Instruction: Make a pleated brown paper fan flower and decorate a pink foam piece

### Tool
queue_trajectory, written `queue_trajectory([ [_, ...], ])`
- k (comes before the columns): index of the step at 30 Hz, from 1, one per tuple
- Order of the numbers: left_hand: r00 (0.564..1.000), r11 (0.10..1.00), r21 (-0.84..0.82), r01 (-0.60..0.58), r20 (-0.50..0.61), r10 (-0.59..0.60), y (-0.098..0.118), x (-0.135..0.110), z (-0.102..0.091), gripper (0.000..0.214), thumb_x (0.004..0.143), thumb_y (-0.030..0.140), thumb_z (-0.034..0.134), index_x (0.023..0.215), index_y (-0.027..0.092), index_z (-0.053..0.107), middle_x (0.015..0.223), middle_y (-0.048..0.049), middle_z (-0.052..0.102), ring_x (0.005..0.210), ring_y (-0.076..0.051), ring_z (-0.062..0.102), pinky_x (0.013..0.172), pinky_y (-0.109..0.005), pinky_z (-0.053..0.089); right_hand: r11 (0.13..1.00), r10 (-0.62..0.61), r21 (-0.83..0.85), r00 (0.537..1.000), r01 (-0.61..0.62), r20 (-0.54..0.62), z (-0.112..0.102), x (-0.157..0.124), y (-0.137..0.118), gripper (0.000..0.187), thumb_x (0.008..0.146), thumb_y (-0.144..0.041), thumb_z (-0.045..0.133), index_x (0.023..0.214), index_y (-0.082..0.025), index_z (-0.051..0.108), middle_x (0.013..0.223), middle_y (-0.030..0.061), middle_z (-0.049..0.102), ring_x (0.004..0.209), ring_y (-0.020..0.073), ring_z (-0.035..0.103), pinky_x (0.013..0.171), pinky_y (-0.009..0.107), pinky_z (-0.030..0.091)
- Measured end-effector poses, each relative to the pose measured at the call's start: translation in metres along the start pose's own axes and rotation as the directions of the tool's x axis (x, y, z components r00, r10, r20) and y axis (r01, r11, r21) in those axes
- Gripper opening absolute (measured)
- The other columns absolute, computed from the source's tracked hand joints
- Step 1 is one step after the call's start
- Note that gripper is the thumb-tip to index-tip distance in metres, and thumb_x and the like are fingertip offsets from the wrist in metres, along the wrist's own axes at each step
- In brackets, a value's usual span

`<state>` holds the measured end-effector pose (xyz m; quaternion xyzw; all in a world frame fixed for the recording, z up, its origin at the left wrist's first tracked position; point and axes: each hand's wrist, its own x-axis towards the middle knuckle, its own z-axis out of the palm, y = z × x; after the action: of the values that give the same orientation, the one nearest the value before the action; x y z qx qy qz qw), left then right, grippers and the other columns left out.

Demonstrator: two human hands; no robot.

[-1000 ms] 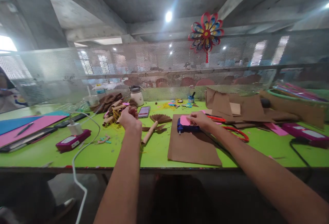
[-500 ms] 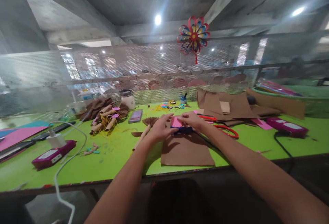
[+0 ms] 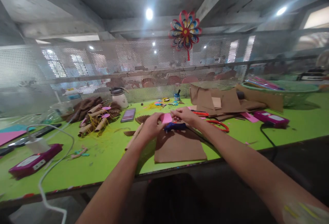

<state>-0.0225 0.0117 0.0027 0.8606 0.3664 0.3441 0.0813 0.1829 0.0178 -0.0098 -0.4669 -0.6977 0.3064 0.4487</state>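
My left hand and my right hand pinch a small pink paper piece between them, just above a blue tool. The tool lies on a brown paper sheet spread on the green table. A folded brown paper fan and a rolled brown stick lie just left of my left hand.
Brown paper rolls with yellow shreds are piled at the back left by a phone and a white jar. Red scissors and brown sheets lie right. Magenta boxes, a white cable, a green basket.
My left hand left the pile of rolls and came right to the pink piece. Both hands have lifted the pink piece off the blue tool. The view turned right.
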Motion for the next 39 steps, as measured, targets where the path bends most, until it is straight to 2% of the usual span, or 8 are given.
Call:
queue_trajectory([
  [3,0.988,0.994,-0.063,0.088,-0.125,-0.095,-0.012,0.004,-0.002,0.043,0.073,0.038,0.061,0.108,0.015,0.056,0.102,-0.0102,0.062,0.087,-0.021,0.059,0.079,-0.034,0.046,0.992,0.001,-0.123,1.0,-0.004,-0.027,-0.009,0.004,0.007,0.043,0.07,-0.055,0.057,0.067,-0.013,0.065,0.061,0.0027,0.06,0.057,0.0121,0.05,0.052,0.023,0.038],
  [10,0.957,0.965,-0.189,0.182,-0.189,-0.218,-0.012,0.006,-0.006,0.041,0.067,0.038,0.065,0.1,0.014,0.058,0.092,-0.0093,0.065,0.08,-0.02,0.061,0.074,-0.033,0.047,0.864,0.062,-0.495,0.957,0.09,0.283,-0.008,0.002,0.011,0.025,0.056,-0.036,0.075,0.073,-0.018,0.07,0.066,0.0008,0.064,0.06,0.014,0.054,0.055,0.022,0.037],
  [18,0.979,0.951,-0.253,0.179,-0.05,-0.197,-0.015,0.003,0.002,0.037,0.066,0.043,0.064,0.09,0.015,0.061,0.086,-0.0092,0.067,0.077,-0.021,0.061,0.07,-0.033,0.047,0.756,0.117,-0.64,0.934,0.136,0.337,-0.004,0.009,0.002,0.016,0.058,-0.028,0.072,0.068,-0.018,0.066,0.058,-0.0024,0.056,0.053,0.0109,0.046,0.049,0.022,0.03],
  [22,0.956,0.88,-0.382,0.284,0.185,-0.228,0.004,-0.002,-0.008,0.031,0.063,0.041,0.065,0.084,0.018,0.063,0.075,-0.0058,0.068,0.061,-0.018,0.061,0.053,-0.027,0.045,0.701,0.125,-0.698,0.937,0.149,0.326,-0.016,0.004,-0.007,0.018,0.066,-0.034,0.065,0.072,-0.017,0.066,0.061,-0.0018,0.058,0.054,0.0106,0.046,0.049,0.021,0.029],
  [24,0.935,0.904,-0.297,0.308,0.27,-0.23,0.014,-0.005,-0.015,0.027,0.06,0.041,0.067,0.075,0.019,0.064,0.069,-0.0031,0.067,0.061,-0.018,0.06,0.051,-0.025,0.042,0.669,0.125,-0.727,0.941,0.155,0.316,-0.027,0.001,-0.011,0.02,0.069,-0.035,0.063,0.075,-0.017,0.066,0.064,-0.0012,0.059,0.056,0.0107,0.047,0.049,0.021,0.029],
  [28,0.932,0.962,-0.153,0.226,0.321,-0.168,0.018,-0.007,-0.019,0.026,0.064,0.043,0.063,0.074,0.019,0.062,0.073,-0.0033,0.066,0.067,-0.019,0.059,0.057,-0.027,0.04,0.568,0.135,-0.813,0.961,0.126,0.243,-0.069,-0.008,-0.014,0.024,0.068,-0.034,0.065,0.084,-0.015,0.065,0.076,0.0031,0.064,0.063,0.0135,0.051,0.053,0.021,0.032],
  [32,0.887,0.984,-0.063,0.165,0.446,-0.12,0.01,-0.008,-0.013,0.037,0.067,0.052,0.058,0.082,0.018,0.057,0.08,-0.0036,0.063,0.071,-0.019,0.056,0.061,-0.028,0.039,0.435,0.172,-0.9,0.979,0.025,0.111,-0.146,-0.022,-0.015,0.023,0.069,-0.031,0.065,0.084,-0.015,0.064,0.081,0.0063,0.065,0.067,0.0163,0.054,0.055,0.023,0.034],
  [39,0.863,0.975,-0.078,0.21,0.483,-0.147,0.015,-0.007,-0.011,0.036,0.07,0.052,0.053,0.083,0.019,0.056,0.084,-0.0044,0.062,0.076,-0.02,0.055,0.064,-0.029,0.037,0.215,0.189,-0.961,0.972,-0.176,-0.136,-0.273,-0.045,-0.012,0.014,0.067,-0.017,0.067,0.08,-0.012,0.064,0.081,0.0119,0.064,0.073,0.0226,0.058,0.063,0.028,0.038],
])
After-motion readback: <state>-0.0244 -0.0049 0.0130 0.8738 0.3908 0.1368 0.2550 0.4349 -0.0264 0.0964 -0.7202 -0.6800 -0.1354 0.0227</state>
